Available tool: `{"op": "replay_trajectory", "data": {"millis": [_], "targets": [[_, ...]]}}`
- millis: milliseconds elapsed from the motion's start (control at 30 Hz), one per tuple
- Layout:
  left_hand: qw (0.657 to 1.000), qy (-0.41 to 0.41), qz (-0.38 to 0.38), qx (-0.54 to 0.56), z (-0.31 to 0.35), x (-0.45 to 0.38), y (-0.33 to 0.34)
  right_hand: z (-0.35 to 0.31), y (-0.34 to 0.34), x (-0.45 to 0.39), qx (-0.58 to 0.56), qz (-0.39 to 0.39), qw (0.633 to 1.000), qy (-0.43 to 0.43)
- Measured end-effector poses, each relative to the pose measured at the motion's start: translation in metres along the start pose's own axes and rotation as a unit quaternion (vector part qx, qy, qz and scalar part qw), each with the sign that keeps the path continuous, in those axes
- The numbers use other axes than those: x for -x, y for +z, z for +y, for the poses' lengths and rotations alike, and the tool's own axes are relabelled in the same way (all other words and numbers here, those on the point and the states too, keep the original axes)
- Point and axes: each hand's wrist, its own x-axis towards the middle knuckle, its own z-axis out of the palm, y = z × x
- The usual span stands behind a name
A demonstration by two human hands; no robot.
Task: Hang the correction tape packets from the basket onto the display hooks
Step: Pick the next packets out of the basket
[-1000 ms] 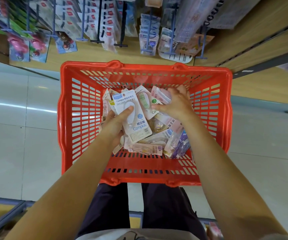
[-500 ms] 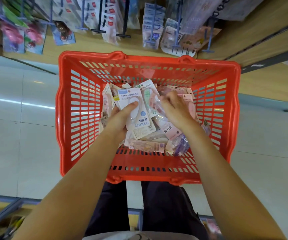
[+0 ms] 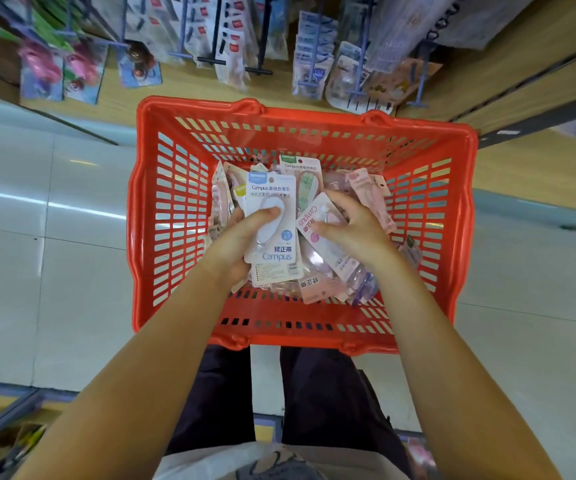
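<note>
Pale tiled floor (image 3: pixel 37 271), glossy, with light streaks across it, running under everything in view. Wooden display wall (image 3: pixel 522 81) along the top edge, fitted with display hooks (image 3: pixel 420 81) in blue and black; packaged stationery hangs from most of them, pink items at far left, white and red cards at centre, clear packets at right, all blurred. Red plastic basket (image 3: pixel 459 237), slotted walls, standing on the floor just in front of the display and between it and the person's legs in dark trousers (image 3: pixel 314 393). Inside the basket, a loose heap of correction tape packets (image 3: pixel 314 278), mostly pink and clear, overlapping at all angles and covering most of the basket floor. Left hand (image 3: pixel 241 237), inside the basket, gripping a small stack of packets held upright; thumb pressed flat across the front one, fingers curled behind. Front item: white-and-blue packet (image 3: pixel 272 216), marked Campus, its hanging tab pointing toward the display. Right hand (image 3: pixel 352 226), also inside the basket, just beside the left, fingers and thumb curled round a pink packet (image 3: pixel 314 216) lying tilted, its lower end touching the heap.
</note>
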Motion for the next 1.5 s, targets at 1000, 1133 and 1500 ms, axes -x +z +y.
{"op": "replay_trajectory", "data": {"millis": [1000,1133,1500], "targets": [[0.972,0.145,-0.040,-0.181,0.160,0.222,0.087,-0.201,-0.028,0.177,-0.260,0.071,0.955,-0.127],[0.981,0.149,-0.024,-0.123,0.164,0.224,0.101,-0.203,-0.054,0.187,-0.270,0.099,0.948,-0.137],[0.968,0.173,-0.044,-0.176,0.147,0.225,0.165,-0.202,-0.071,0.212,-0.157,0.014,0.978,-0.140]]}}
